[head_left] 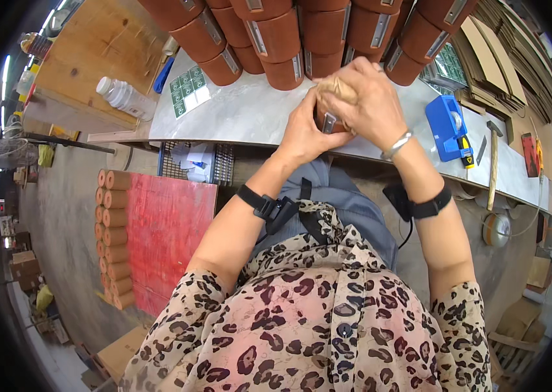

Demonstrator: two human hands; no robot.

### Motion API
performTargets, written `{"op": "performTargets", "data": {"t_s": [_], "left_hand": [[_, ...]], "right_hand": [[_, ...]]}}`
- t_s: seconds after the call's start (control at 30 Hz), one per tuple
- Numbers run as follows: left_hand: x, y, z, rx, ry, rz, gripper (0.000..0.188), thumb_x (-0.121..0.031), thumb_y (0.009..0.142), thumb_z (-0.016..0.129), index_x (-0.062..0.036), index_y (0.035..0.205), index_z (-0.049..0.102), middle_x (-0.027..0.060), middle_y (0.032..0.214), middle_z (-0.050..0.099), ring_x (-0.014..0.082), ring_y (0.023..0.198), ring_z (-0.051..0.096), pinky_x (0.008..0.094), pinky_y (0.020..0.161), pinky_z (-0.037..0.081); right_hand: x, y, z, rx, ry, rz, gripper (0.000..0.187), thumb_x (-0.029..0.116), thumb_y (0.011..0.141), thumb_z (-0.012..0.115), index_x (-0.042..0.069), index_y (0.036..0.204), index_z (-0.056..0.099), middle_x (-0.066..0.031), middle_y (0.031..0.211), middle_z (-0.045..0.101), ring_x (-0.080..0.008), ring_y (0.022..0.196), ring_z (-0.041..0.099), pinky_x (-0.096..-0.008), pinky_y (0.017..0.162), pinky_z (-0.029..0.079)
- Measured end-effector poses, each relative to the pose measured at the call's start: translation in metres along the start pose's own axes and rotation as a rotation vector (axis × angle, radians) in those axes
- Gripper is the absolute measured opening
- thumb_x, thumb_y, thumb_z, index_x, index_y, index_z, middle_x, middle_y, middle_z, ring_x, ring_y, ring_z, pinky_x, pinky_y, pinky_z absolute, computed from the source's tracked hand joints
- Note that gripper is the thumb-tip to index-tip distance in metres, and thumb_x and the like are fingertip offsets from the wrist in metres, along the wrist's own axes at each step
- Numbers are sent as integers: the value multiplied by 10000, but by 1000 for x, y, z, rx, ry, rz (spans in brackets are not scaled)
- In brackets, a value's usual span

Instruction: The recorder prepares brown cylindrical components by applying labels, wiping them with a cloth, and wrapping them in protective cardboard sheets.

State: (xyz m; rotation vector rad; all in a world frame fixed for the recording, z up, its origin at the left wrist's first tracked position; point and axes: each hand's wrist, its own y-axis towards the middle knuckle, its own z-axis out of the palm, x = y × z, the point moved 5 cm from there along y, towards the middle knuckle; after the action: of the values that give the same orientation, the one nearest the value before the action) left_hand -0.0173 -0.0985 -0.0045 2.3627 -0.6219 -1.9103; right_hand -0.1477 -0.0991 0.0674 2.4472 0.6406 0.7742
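Note:
At the table's near edge, both my hands are around a small reddish-brown cylinder (322,120) with a metal strip on its side. My left hand (300,132) wraps its left side, thumb in front. From above and to the right, my right hand (372,98) presses a crumpled tan wad (337,89) against its upper part; whether it is cloth or paper I cannot tell. The hands hide most of the cylinder. Just beyond them stand stacks of similar reddish-brown cylinders (274,40), also with metal strips.
On the grey table (236,124) lie a green-and-white sticker sheet (184,88), a blue tape dispenser (441,127), a yellow-and-black cutter (465,151) and a hammer (494,160). Cardboard pieces (494,62) are stacked at right. Brown tubes (118,235) line a red board (171,238) at lower left.

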Motion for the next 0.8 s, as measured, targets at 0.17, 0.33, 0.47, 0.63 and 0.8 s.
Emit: {"op": "performTargets", "data": {"t_s": [0.17,0.33,0.47,0.63,0.8], "left_hand": [[15,2,-2,-16,9,50,928,-260,594,935,-11,1357,469,140,1198,638,233,1104,624,354,966,496],[8,9,-1,45,-40,80,846,-300,678,905,-9,1349,481,114,1217,631,227,1095,629,352,947,511],[3,-6,7,66,-703,-478,654,-551,953,596,-47,1360,507,94,1241,623,181,1103,644,357,894,557],[-22,-19,7,2,-910,-549,733,-665,976,425,-57,1381,498,100,1264,617,196,1135,638,370,964,535],[-16,-23,-4,-223,-763,-469,688,-637,996,407,-68,1371,501,115,1287,616,212,1152,630,400,986,532]], "right_hand": [[-34,15,-13,-139,-148,122,174,279,762,713,155,884,732,-102,896,651,-308,865,607,-420,755,526],[-44,-28,-44,-292,-20,316,175,244,816,734,110,929,740,-113,885,664,-284,842,653,-378,740,522],[-22,-37,-63,-393,165,230,188,178,835,766,61,979,735,-104,904,666,-261,829,668,-348,756,517],[21,-9,-66,-425,163,-3,258,141,795,782,53,1030,722,-111,974,633,-281,871,643,-371,770,520],[59,-23,-21,-168,148,-76,323,103,687,800,77,995,704,-143,1015,597,-330,892,624,-387,760,519]]}}
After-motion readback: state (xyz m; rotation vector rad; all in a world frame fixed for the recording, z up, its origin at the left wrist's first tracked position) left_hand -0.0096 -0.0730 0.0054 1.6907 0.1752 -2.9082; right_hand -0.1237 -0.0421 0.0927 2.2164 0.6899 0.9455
